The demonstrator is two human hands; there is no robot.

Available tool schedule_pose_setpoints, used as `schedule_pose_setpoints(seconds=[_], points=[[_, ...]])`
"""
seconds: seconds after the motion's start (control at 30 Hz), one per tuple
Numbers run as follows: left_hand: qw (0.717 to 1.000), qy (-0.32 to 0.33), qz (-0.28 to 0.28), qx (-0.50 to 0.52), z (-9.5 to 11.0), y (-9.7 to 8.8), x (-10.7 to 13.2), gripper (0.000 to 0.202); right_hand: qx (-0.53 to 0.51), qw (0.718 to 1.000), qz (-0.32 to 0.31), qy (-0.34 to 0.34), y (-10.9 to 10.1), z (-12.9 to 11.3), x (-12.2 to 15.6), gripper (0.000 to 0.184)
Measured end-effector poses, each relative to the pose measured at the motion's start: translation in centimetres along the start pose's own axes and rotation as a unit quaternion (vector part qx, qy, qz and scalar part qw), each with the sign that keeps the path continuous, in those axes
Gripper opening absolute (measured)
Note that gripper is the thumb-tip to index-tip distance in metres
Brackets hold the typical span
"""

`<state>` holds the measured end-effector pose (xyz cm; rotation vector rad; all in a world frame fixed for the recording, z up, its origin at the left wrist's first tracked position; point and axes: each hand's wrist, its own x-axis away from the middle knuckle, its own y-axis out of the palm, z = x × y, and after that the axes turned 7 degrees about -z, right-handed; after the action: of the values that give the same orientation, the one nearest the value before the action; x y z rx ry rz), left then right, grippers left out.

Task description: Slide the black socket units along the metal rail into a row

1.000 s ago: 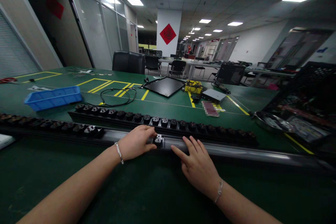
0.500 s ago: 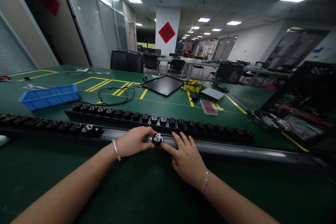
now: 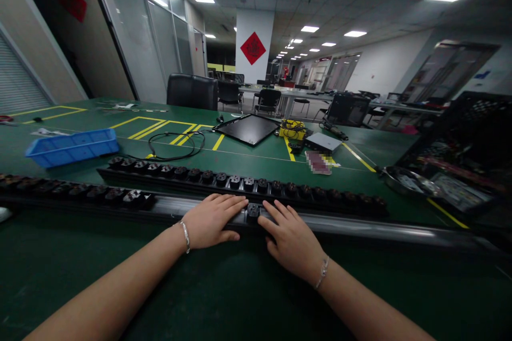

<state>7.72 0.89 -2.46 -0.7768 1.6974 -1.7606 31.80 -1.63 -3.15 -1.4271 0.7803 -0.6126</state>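
Observation:
A small black block [image 3: 253,212], by its look a power socket module, sits in a long, shiny-topped black channel [image 3: 360,224]. My left hand [image 3: 214,219] rests on the channel just left of the block, fingers stretched out and thumb apart. To the block's right lies my right hand [image 3: 294,237], its fingers spread and the index fingertip at the block's edge; whether it touches I cannot tell. Further left, a row of similar modules [image 3: 88,192] fills the same channel. Behind it runs a second strip [image 3: 222,180] with many such modules along its length.
On the green table [image 3: 192,293] stand a blue bin [image 3: 72,148], a looped black cable [image 3: 176,146], a dark flat panel [image 3: 248,129], a yellow box with cables [image 3: 292,129] and a grey box [image 3: 323,142]. A metal bowl [image 3: 410,181] sits at the right.
The block has shifted right along the channel and its top looks darker. My left thumb and fingers have come off it and flattened out. My right hand has moved slightly right.

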Motion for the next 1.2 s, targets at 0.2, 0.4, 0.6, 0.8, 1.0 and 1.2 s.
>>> schedule_pose_setpoints(seconds=[0.2,0.4,0.6,0.8,1.0,1.2], points=[[1.0,-0.001,-0.01,-0.018,-0.1,-0.1,0.0,0.072,0.005,1.0,0.01,-0.009,-0.4,0.3,0.4,0.037],[1.0,-0.008,-0.011,-0.009,0.0,-0.3,0.0,0.065,0.013,0.998,0.061,-0.011,-1.0,1.3,1.3,0.02],[1.0,-0.006,-0.007,0.01,0.1,-0.7,0.1,0.06,-0.014,0.991,0.133,0.008,-0.5,2.5,1.3,0.02],[1.0,-0.009,-0.005,0.02,0.2,-0.8,0.0,0.059,-0.065,0.986,0.14,0.068,-0.6,2.4,0.9,0.02],[1.0,-0.01,-0.008,0.024,0.2,-0.8,0.0,0.059,-0.087,0.983,0.1,0.123,-1.4,2.2,0.8,0.026],[1.0,-0.009,-0.004,0.023,0.2,-0.8,0.0,0.059,-0.046,0.991,0.051,0.112,-2.5,3.0,1.3,0.028]])
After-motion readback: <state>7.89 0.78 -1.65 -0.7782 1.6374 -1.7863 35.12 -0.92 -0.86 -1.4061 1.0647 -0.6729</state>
